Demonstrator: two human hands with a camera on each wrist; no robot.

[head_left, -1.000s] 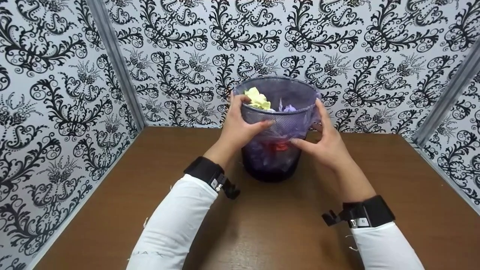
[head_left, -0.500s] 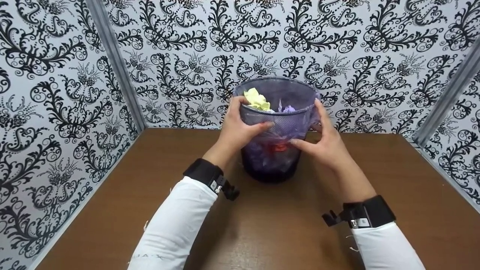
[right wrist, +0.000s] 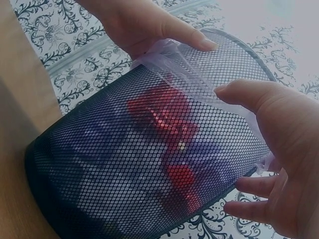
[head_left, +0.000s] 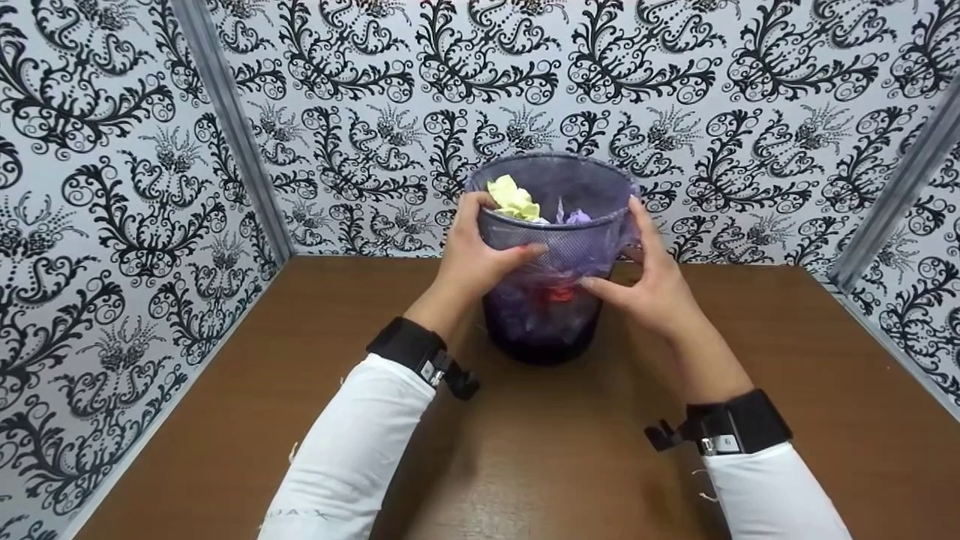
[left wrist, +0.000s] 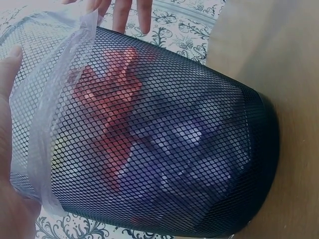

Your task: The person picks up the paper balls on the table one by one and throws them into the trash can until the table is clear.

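Note:
A black mesh wastebasket (head_left: 544,330) (left wrist: 199,149) (right wrist: 114,169) stands upright on the brown table near the back wall. A thin purple plastic liner (head_left: 592,244) (left wrist: 55,99) (right wrist: 164,50) is folded over its rim. Inside lie crumpled yellow paper (head_left: 512,199), purple scraps and a red item (head_left: 559,294) (left wrist: 114,94) (right wrist: 159,114). My left hand (head_left: 480,251) (right wrist: 144,25) grips the left rim, fingers hooked over it and the thumb across the front. On the right side rests my right hand (head_left: 645,277) (right wrist: 284,129), fingers spread and the thumb touching the front below the liner's edge.
The brown wooden table (head_left: 225,420) is closed in by patterned black-and-white walls (head_left: 112,187) on the left, back and right. Both forearms wear white sleeves with a black wrist camera band (head_left: 409,341).

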